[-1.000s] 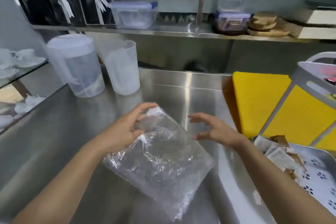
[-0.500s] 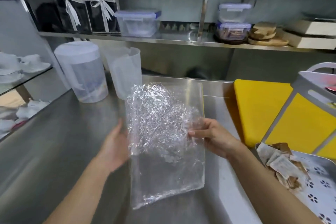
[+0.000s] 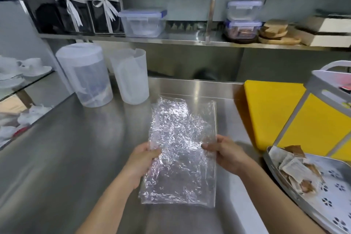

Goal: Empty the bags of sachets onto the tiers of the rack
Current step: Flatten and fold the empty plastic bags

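A clear, crinkled plastic bag (image 3: 182, 138) hangs flat and looks empty above the steel counter. My left hand (image 3: 143, 159) pinches its left edge. My right hand (image 3: 226, 153) pinches its right edge at the same height. The grey tiered rack (image 3: 311, 100) stands at the right. Its lower tier (image 3: 334, 195) holds a pile of white and brown sachets (image 3: 296, 169). The upper tier (image 3: 330, 89) is cut off by the frame edge, so little of what lies in it shows.
A yellow cutting board (image 3: 269, 112) lies behind the rack. Two translucent pitchers (image 3: 85, 76) (image 3: 131, 76) stand at the back left of the steel counter (image 3: 76, 148). A wall shelf (image 3: 171, 41) above carries lidded boxes. Cups sit on a glass shelf (image 3: 22, 74) at left.
The bag went from lying slanted under my left hand to being lifted and held upright, spread flat between both hands. My right hand, earlier free, now pinches the bag's right edge.
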Available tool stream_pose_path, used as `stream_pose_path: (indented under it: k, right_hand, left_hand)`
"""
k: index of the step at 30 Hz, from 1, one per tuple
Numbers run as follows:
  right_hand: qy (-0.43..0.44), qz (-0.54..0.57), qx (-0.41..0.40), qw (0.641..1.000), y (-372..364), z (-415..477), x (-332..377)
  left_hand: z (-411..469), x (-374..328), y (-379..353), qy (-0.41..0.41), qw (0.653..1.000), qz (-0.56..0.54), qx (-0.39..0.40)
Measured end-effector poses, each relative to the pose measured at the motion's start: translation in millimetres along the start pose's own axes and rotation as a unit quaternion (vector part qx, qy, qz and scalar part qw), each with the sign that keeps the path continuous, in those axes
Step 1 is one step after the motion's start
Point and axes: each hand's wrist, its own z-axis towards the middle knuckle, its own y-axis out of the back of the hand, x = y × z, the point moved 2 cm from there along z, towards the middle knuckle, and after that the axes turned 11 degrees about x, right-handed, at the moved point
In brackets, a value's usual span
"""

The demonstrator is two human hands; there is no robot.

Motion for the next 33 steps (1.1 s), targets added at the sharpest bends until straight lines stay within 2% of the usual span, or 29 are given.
stream_pose_path:
  k: [3,5,8,13,19,25,33]
  right_hand:
    - [-0.019,-0.004,0.038,0.999,6,-6,-5]
    - [-0.037,-0.027,0.025,0.999,10,-11,-9]
    - [-0.044,-0.044,0.004,0.998,11,-16,-9]
    - [-0.026,-0.054,0.018,0.998,16,-26,-8]
    - [-0.014,-0.044,0.005,0.999,25,-31,-12]
    - [-0.009,-0.048,0.014,0.999,30,-39,-17]
    - [0.043,-0.013,0.002,0.999,33,-45,-19]
  left_hand:
    - [-2,-1,-4,-0.028,0.998,-0.028,-0.045]
    - [-5,-2,-6,-0.033,0.998,-0.046,-0.042]
    - [-6,-3,-7,-0.039,0.999,-0.011,-0.036]
    - [-10,-3,-10,-0.068,0.995,0.066,0.017]
    - [-16,-8,-9,-0.09,0.993,0.057,0.056]
    - [-18,-11,-13,-0.132,0.978,0.132,0.095]
    - [-17,-8,-12,-0.117,0.988,-0.064,0.072]
